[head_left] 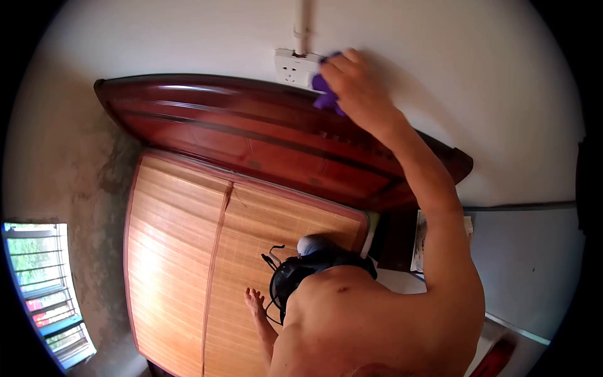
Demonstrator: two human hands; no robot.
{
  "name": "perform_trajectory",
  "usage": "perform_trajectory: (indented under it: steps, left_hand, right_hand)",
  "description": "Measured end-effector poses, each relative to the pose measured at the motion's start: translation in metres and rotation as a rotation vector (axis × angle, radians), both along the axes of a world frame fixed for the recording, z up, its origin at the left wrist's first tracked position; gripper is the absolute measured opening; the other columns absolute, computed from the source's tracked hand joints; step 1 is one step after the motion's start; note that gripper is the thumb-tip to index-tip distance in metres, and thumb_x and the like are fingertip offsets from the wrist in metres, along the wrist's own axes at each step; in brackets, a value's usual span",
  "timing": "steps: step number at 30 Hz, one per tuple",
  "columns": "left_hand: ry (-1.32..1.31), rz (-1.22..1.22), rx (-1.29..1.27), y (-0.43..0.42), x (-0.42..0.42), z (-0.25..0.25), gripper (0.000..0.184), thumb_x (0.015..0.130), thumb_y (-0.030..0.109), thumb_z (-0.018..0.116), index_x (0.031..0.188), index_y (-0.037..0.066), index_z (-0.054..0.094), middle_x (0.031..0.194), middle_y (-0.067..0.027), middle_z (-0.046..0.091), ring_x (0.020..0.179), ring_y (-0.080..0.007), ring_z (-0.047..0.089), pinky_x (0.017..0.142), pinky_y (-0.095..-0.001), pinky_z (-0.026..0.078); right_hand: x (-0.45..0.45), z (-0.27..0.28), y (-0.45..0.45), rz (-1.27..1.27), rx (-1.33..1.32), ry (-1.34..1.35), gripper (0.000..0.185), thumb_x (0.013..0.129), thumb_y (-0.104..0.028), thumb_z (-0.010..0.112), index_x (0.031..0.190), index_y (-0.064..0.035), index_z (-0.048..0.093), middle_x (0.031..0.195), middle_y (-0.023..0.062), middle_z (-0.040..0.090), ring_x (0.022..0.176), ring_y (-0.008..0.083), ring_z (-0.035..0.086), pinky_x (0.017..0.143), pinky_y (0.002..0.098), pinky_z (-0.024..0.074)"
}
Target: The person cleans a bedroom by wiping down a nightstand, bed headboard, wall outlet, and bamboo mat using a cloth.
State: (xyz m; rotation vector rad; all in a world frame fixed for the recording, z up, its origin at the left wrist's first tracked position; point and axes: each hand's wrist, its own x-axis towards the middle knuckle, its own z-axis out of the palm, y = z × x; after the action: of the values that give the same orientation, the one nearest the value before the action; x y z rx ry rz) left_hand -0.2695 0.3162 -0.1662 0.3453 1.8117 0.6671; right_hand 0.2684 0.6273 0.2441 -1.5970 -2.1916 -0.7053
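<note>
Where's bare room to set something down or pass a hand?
Set-down: the mat between its left border and the dark seam. Passing: wall above the headboard, left of the socket plate. Crowded: that plate's right end, by the right hand and purple cloth; also around the left hand and black gear.
</note>
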Motion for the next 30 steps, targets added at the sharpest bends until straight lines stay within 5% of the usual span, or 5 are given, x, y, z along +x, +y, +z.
perform_trajectory:
  steps: [6,8,17,24,30]
  left_hand:
    - [-0.041,0.079,-0.052,-0.014,-0.01,-0.011,0.056,0.095,0.031,0.058,0.142,0.009,0.036,0.115,-0.0065,0.054,0.1,-0.0229,0.058,0.073,-0.0381,0.05]
    - [-0.11,0.091,-0.066,-0.013,-0.017,-0.016,0.053,0.096,0.03,0.057,0.14,0.008,0.038,0.108,-0.0044,0.053,0.088,-0.0193,0.058,0.062,-0.0314,0.048]
    - [-0.046,0.086,-0.045,-0.022,0.001,-0.005,0.062,0.097,0.035,0.058,0.146,0.008,0.032,0.121,-0.0092,0.054,0.107,-0.0266,0.059,0.08,-0.0422,0.052]
    - [-0.042,0.115,-0.004,-0.009,0.005,-0.004,0.058,0.096,0.03,0.058,0.144,0.007,0.035,0.123,-0.009,0.054,0.105,-0.0264,0.06,0.081,-0.0415,0.05]
    - [-0.05,0.156,0.027,-0.022,0.007,-0.007,0.058,0.096,0.032,0.06,0.144,0.01,0.035,0.121,-0.0078,0.056,0.103,-0.0244,0.06,0.079,-0.0398,0.05]
  right_hand:
    - [-0.019,0.019,-0.029,0.141,0.215,0.335,0.05,0.06,0.009,0.07,0.109,-0.0022,0.062,0.106,0.0107,0.061,0.101,0.0318,0.054,0.089,0.0392,0.0474]
    - [-0.024,0.014,-0.009,0.126,0.196,0.278,0.049,0.06,0.007,0.071,0.108,-0.0027,0.062,0.108,0.0095,0.06,0.102,0.0311,0.054,0.089,0.0389,0.0474]
    - [-0.047,0.012,0.02,0.174,0.306,0.135,0.013,0.078,-0.009,0.059,0.091,-0.005,0.059,0.092,0.0079,0.058,0.091,0.0254,0.055,0.08,0.0358,0.0472]
    - [-0.073,-0.024,0.07,-0.191,0.242,-0.412,0.028,0.076,-0.011,0.062,0.1,0.0025,0.067,0.089,0.0087,0.062,0.087,0.0259,0.054,0.077,0.0354,0.0458]
    - [-0.063,-0.016,0.063,-0.196,0.144,-0.35,0.02,0.07,-0.011,0.067,0.088,-0.0023,0.068,0.08,0.0093,0.063,0.082,0.0223,0.055,0.07,0.0342,0.0463]
